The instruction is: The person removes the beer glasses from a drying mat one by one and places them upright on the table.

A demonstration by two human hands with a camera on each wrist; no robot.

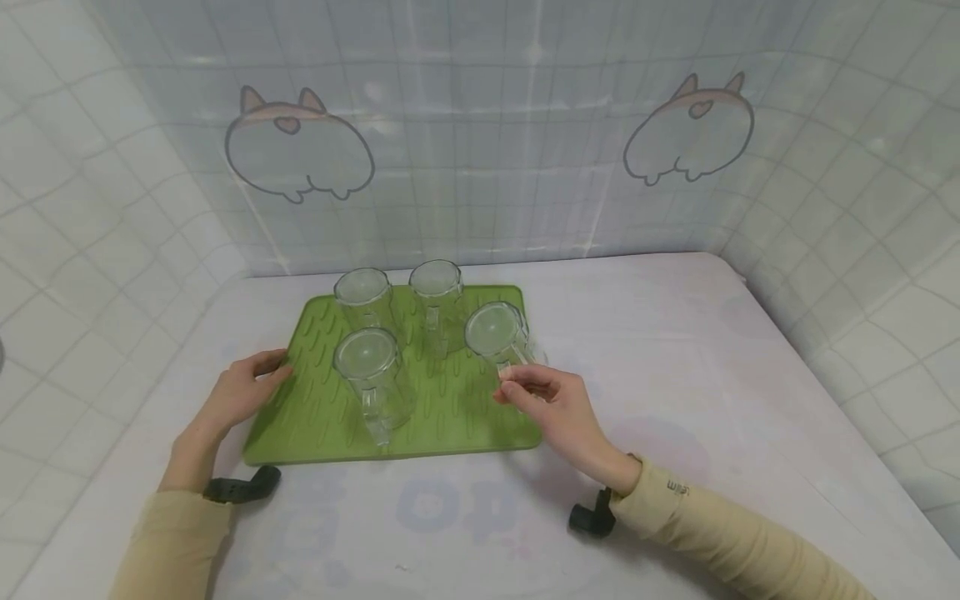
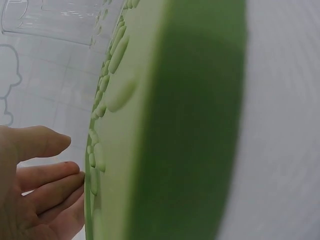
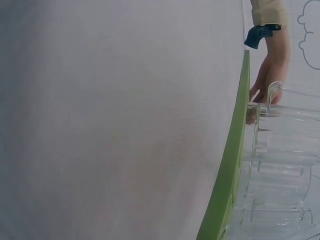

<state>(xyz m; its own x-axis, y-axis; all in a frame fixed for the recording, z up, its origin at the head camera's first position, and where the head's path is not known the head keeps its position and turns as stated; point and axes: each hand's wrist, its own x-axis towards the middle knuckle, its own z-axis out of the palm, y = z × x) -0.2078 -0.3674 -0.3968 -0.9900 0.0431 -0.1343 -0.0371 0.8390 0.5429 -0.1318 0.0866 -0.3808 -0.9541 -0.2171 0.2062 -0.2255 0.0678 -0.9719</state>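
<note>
A green ridged drying mat [image 1: 457, 408] lies on the table with several clear glass mugs on it, bottoms facing up. At its right side, my right hand [image 1: 558, 412] pinches the handle of the right glass mug [image 1: 495, 329] between thumb and fingers; whether that mug's rim touches the mat cannot be told. My left hand [image 1: 243, 387] touches the mat's left edge, its fingers fairly straight in the left wrist view. The front left mug [image 1: 367, 354], back left mug [image 1: 363, 287] and back middle mug [image 1: 437, 279] stand apart from both hands.
A pale patterned cloth [image 1: 675, 333] covers the table around the mat. White grid-patterned curtains with cartoon animals stand behind and at both sides. Dark wrist cameras [image 1: 243, 485] are strapped to both wrists.
</note>
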